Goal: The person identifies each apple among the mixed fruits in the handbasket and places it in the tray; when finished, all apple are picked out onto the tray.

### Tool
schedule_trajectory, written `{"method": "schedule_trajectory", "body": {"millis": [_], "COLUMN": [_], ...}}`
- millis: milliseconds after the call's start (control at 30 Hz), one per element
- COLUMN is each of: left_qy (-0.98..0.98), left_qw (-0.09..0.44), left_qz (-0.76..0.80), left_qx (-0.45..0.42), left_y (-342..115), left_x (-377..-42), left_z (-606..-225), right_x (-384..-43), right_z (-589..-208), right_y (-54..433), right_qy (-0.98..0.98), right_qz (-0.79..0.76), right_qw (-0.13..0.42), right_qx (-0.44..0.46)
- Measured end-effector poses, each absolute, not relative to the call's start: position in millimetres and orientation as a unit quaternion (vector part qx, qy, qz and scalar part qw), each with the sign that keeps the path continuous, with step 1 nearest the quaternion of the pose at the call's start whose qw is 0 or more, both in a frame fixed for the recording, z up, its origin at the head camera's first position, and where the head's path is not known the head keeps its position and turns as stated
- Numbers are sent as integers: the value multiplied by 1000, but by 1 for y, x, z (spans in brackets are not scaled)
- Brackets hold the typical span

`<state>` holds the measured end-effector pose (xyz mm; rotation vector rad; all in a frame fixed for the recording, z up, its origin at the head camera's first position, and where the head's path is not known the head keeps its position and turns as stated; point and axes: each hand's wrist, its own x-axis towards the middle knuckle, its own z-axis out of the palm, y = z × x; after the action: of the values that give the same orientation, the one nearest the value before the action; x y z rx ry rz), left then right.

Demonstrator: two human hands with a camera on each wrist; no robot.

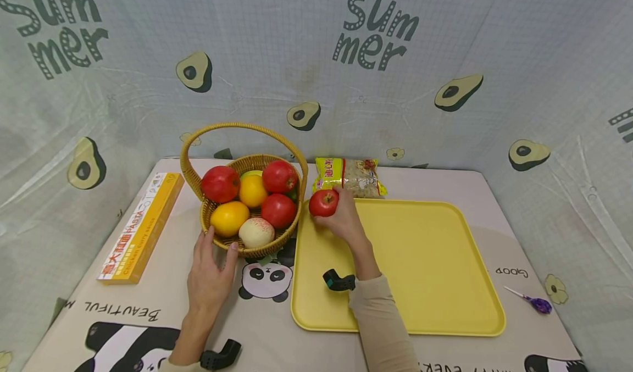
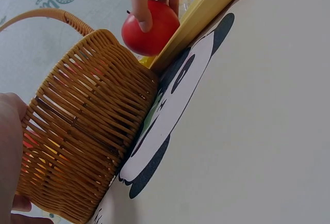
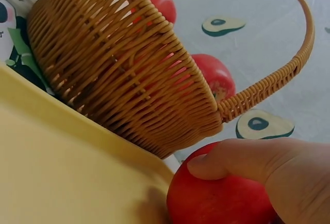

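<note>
My right hand (image 1: 348, 221) grips a red apple (image 1: 322, 204) over the back left corner of the yellow tray (image 1: 410, 273). In the right wrist view the thumb lies across that apple, close to the basket's side. My left hand (image 1: 210, 278) rests its spread fingers and thumb against the near rim of the wicker basket (image 2: 87, 115), which has a tall arched handle (image 1: 242, 125). Inside the basket are red apples (image 1: 278, 211), an orange-yellow fruit (image 1: 253, 191), a yellow lemon-like fruit (image 1: 229, 218) and a pale peach (image 1: 256, 233). Some fruit underneath is partly hidden.
A long pasta box (image 1: 140, 229) lies left of the basket. Behind the tray lies a yellow and clear food packet (image 1: 353, 175). To the tray's right is a purple-wrapped lollipop (image 1: 540, 305). Printed cloth walls (image 1: 247, 48) enclose the table's back and sides.
</note>
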<state>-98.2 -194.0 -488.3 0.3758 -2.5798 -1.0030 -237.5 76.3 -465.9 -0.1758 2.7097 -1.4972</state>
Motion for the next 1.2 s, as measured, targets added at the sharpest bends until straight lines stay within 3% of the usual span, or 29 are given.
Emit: {"method": "schedule_trajectory", "body": {"millis": [800, 1200], "left_qy": [-909, -910], "left_qw": [172, 170], "left_qz": [-356, -356], "left_qx": [131, 128], "left_y": [-194, -193], "left_x": [-98, -97], "left_z": [-488, -486], "right_x": [-234, -231], "right_z": [-465, -453], "right_y": [74, 77], "right_qy": [893, 894], "right_qz": [-443, -443], "right_qw": [61, 47], "right_qx": [-49, -48]}}
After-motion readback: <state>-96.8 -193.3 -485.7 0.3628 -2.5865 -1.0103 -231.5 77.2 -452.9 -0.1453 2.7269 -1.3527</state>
